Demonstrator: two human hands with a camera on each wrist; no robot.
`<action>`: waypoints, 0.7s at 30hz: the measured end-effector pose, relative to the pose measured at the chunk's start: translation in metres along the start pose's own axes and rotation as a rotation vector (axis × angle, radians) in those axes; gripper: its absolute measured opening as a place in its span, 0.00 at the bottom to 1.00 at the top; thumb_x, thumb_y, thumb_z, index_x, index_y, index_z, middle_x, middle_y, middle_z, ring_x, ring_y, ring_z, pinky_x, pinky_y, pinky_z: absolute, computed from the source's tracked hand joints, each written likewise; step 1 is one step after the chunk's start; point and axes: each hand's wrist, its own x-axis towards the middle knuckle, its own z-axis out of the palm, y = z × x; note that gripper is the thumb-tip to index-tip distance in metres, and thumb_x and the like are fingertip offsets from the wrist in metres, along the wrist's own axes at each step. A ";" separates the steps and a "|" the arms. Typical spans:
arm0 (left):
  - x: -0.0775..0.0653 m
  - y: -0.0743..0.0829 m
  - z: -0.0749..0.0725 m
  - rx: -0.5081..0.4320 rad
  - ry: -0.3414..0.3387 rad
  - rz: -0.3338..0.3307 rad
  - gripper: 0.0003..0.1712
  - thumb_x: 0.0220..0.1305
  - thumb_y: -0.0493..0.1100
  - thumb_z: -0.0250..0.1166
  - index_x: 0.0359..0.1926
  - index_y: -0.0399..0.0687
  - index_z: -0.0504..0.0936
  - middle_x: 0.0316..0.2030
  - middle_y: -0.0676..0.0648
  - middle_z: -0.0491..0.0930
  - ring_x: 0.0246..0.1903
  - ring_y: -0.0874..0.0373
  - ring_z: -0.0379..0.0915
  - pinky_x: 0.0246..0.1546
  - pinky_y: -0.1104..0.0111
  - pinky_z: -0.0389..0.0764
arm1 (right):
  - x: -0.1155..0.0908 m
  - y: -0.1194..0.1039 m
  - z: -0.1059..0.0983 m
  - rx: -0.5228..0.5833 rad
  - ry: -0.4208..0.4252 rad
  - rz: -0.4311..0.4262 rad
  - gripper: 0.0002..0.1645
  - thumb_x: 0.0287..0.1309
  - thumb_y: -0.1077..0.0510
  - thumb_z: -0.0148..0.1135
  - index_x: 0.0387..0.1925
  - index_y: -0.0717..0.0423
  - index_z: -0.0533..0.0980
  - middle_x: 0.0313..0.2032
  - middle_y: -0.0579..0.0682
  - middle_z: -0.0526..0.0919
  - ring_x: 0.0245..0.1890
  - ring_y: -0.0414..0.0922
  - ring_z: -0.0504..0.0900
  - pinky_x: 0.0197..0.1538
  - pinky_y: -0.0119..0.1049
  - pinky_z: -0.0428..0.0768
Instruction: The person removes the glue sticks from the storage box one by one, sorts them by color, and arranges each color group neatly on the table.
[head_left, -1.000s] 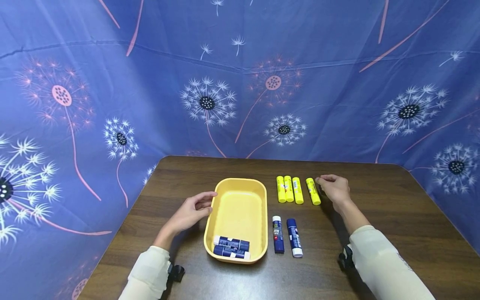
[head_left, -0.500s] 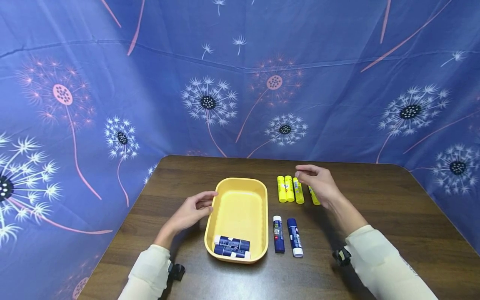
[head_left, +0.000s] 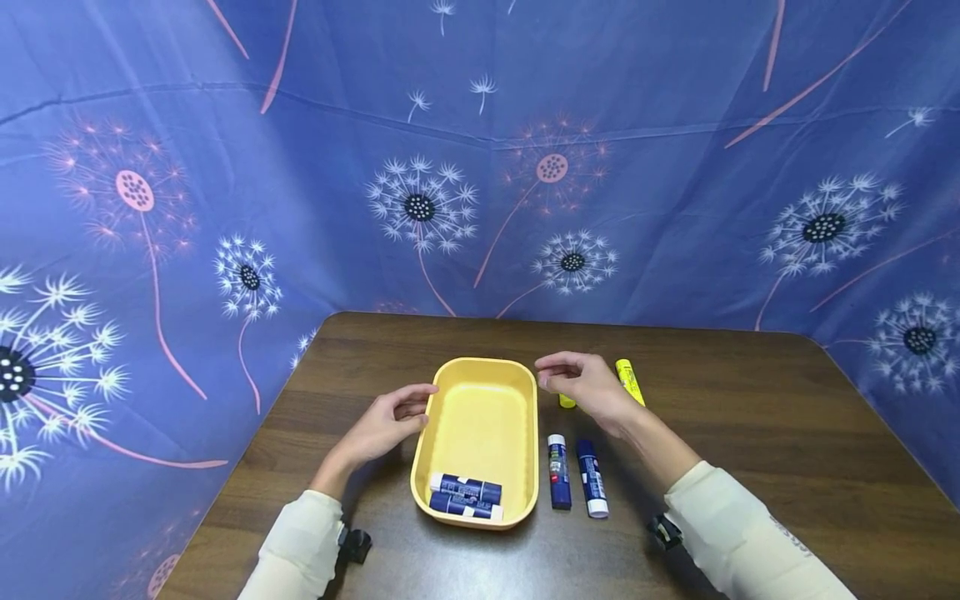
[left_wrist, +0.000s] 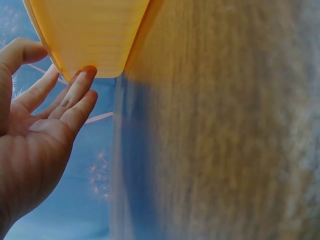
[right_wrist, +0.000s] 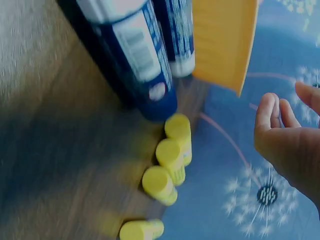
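My left hand (head_left: 382, 429) touches the left side of a yellow plastic tray (head_left: 478, 429) with extended fingers. In the left wrist view its fingertips (left_wrist: 89, 71) lie against the tray's outer wall. Two dark blue glue sticks (head_left: 467, 489) lie in the tray's near end. Holding nothing, my right hand (head_left: 588, 390) hovers over the row of yellow glue sticks and hides most of it in the head view. The right wrist view shows three yellow glue sticks (right_wrist: 170, 154) side by side; a fourth yellow glue stick (head_left: 628, 379) lies apart to their right.
Right of the tray, a blue glue stick with a white end away from me (head_left: 558, 471) lies beside another blue glue stick (head_left: 592, 479) turned the other way. The brown wooden table (head_left: 750, 433) ends at a blue dandelion-patterned cloth (head_left: 480, 208) behind.
My right hand has moved left from beside the separate yellow glue stick to above the row of three. The left hand and the tray have stayed put.
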 end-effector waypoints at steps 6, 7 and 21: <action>0.000 0.000 0.000 0.010 0.004 0.011 0.30 0.70 0.32 0.61 0.71 0.36 0.70 0.66 0.30 0.75 0.64 0.36 0.76 0.60 0.64 0.84 | -0.003 -0.004 0.027 0.027 -0.110 -0.026 0.24 0.65 0.63 0.67 0.61 0.67 0.77 0.53 0.66 0.83 0.47 0.44 0.84 0.62 0.50 0.85; 0.000 0.000 0.000 0.012 0.005 0.008 0.30 0.70 0.32 0.61 0.71 0.36 0.70 0.66 0.30 0.75 0.64 0.36 0.76 0.60 0.64 0.84 | -0.003 -0.005 0.031 0.032 -0.126 -0.032 0.24 0.65 0.63 0.67 0.60 0.67 0.77 0.53 0.66 0.83 0.47 0.43 0.84 0.61 0.48 0.85; 0.000 -0.003 0.000 0.002 -0.001 0.030 0.30 0.69 0.32 0.61 0.71 0.33 0.69 0.65 0.28 0.74 0.64 0.35 0.76 0.61 0.63 0.84 | -0.004 -0.006 0.077 0.020 -0.328 -0.103 0.23 0.59 0.66 0.68 0.55 0.71 0.79 0.48 0.70 0.84 0.42 0.41 0.83 0.47 0.27 0.84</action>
